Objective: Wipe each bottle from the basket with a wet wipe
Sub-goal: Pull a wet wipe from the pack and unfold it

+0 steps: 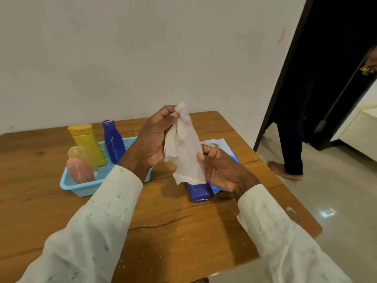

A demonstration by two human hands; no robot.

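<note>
Wipe [183, 148] is up between both hands, spread out: left hand [155, 137] pinches its top corner, right hand [220, 168] pinches a lower edge. No bottle in hand yet. Four bottles stand in the blue basket [81, 187] on the tabletop [173, 225], incl. yellow bottle [87, 141] & upright blue bottle [113, 139]. One blue bottle lying flat [199, 190] is just under the wipe, beside the wipe pack [220, 145]. Judging by this, most of the wiping's left.

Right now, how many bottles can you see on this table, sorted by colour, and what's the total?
Blue: 2, one upright blue bottle in the basket and one lying blue bottle on the table, below the wet wipe
Yellow: 2, a tall yellow bottle and a yellowish round-topped bottle
Pink: 1, the pink bottle
Total: 5
</note>
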